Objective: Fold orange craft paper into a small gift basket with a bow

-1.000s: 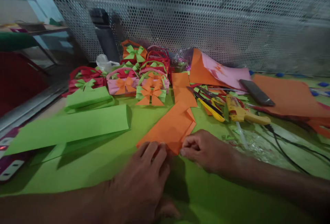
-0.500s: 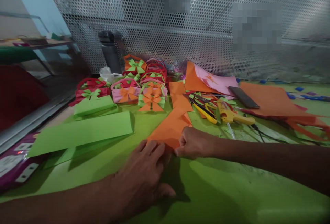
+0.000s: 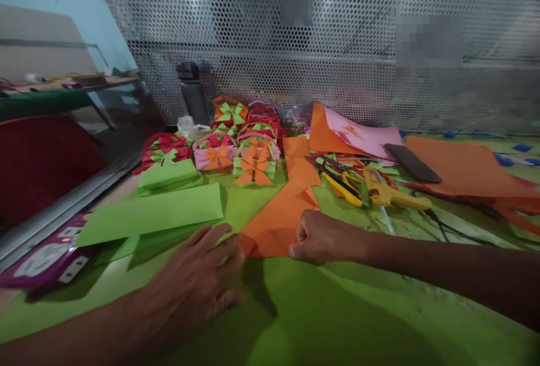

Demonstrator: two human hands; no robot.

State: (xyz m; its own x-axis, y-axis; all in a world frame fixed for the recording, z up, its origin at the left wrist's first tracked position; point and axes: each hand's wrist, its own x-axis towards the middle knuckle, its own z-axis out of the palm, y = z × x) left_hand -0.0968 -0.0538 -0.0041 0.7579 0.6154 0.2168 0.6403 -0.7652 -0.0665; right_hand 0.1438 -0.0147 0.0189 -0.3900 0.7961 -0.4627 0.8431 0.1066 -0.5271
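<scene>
A folded sheet of orange paper [image 3: 274, 217] lies on the green tabletop in front of me, its near edge towards me. My right hand [image 3: 323, 236] is closed at its near right corner, thumb and curled fingers on the paper. My left hand [image 3: 198, 276] is open, fingers spread, with the fingertips at the sheet's left corner; whether they touch it I cannot tell. Just beyond the sheet lies another orange piece [image 3: 301, 166]. Left of my hands are a folded green sheet [image 3: 156, 214] and a smaller folded green piece [image 3: 169, 175].
Small paper baskets with bows [image 3: 215, 155] stand in rows at the back. A yellow glue gun [image 3: 394, 194], a yellow cutter knife [image 3: 341, 186] and a dark phone [image 3: 413, 163] lie to the right. A purple power strip [image 3: 50, 256] is at left, a dark bottle [image 3: 194, 93] behind.
My left hand has moved left and towards me, uncovering the sheet's near edge. The right hand stays on the paper. The whole view has shifted slightly.
</scene>
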